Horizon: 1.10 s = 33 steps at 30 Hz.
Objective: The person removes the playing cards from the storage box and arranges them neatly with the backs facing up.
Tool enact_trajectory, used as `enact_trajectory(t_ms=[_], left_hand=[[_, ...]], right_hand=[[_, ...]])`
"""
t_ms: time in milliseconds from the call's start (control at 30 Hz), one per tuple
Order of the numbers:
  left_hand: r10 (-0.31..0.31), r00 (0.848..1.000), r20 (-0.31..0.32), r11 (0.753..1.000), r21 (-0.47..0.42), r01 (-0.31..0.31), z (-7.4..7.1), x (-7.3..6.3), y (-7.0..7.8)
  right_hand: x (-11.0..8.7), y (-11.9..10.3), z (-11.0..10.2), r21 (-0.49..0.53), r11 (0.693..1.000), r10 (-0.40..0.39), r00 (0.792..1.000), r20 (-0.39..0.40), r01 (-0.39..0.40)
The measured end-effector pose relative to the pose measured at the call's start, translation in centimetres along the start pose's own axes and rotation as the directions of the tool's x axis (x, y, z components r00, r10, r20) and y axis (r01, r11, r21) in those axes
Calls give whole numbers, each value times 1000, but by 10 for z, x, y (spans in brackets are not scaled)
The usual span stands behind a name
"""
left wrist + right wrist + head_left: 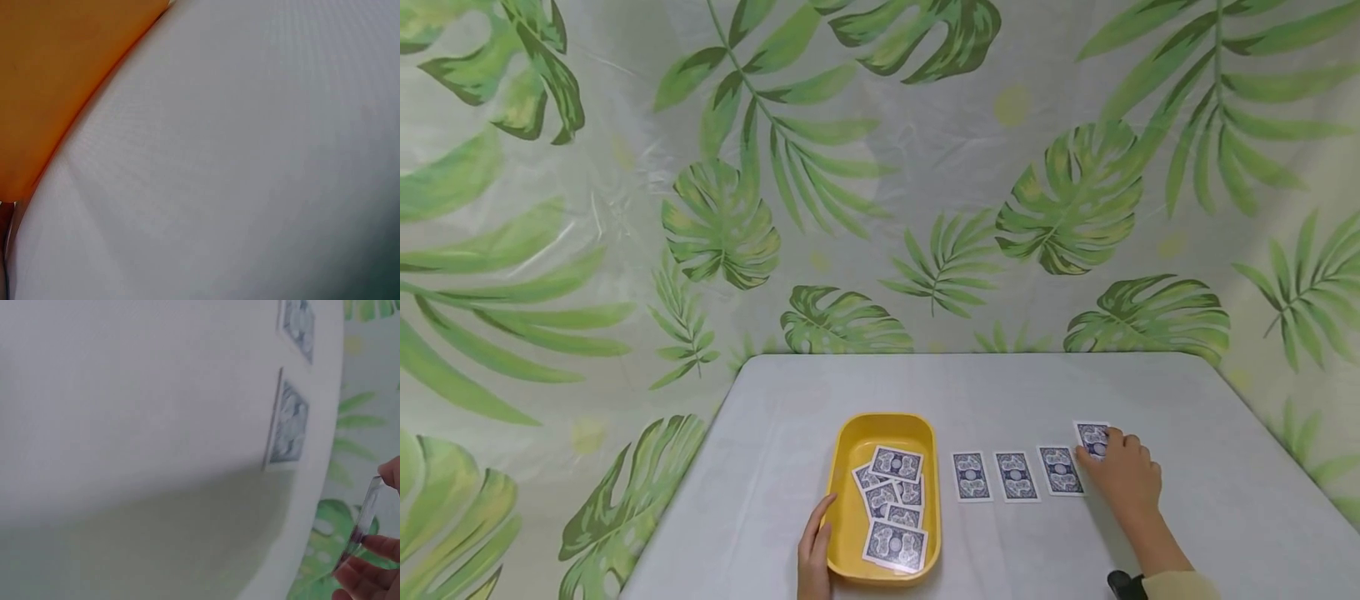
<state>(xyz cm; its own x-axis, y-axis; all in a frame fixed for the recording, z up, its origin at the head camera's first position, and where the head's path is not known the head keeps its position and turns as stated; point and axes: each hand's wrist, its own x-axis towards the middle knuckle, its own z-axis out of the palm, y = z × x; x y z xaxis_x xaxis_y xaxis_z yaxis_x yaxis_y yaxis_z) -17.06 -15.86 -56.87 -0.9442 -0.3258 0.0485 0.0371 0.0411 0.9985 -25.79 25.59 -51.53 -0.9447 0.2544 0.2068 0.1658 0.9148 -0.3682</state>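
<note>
My right hand [1123,471] pinches a blue-and-white patterned playing card [1091,435] between thumb and fingers, at the right end of a row. The right wrist view shows this card [362,522] edge-on, tilted up in the fingers. Three more cards lie face down to its left: one near the hand [1061,471], a middle one [1017,477] and one beside the tray [972,477]. My left hand [815,550] rests against the left side of a yellow tray [842,467], its fingers fairly straight. Inside the tray is a loose, overlapping pile of face-down cards [895,543].
A white-covered table [1187,417] carries everything, with rounded back corners. Behind it and at the sides hangs a leaf-patterned sheet [955,167]. A black band [1126,585] sits on my right wrist below the sleeve.
</note>
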Motion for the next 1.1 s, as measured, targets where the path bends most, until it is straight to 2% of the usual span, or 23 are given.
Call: enact_trajectory(t_ms=[267, 500, 933, 1100], left_hand=[[-13, 1000, -13, 1000, 19, 13, -1, 2, -4], [2, 1000, -10, 1000, 5, -2, 0, 1, -3], [32, 999, 1, 999, -18, -32, 1, 0, -1], [17, 1000, 0, 1000, -12, -17, 1, -1, 0]], right_hand=[[0, 25, 9, -25, 997, 72, 992, 102, -69], [-1, 32, 22, -3, 997, 74, 984, 160, -74], [1, 30, 33, -73, 993, 98, 986, 138, -88], [1, 32, 37, -75, 994, 89, 987, 134, -79]])
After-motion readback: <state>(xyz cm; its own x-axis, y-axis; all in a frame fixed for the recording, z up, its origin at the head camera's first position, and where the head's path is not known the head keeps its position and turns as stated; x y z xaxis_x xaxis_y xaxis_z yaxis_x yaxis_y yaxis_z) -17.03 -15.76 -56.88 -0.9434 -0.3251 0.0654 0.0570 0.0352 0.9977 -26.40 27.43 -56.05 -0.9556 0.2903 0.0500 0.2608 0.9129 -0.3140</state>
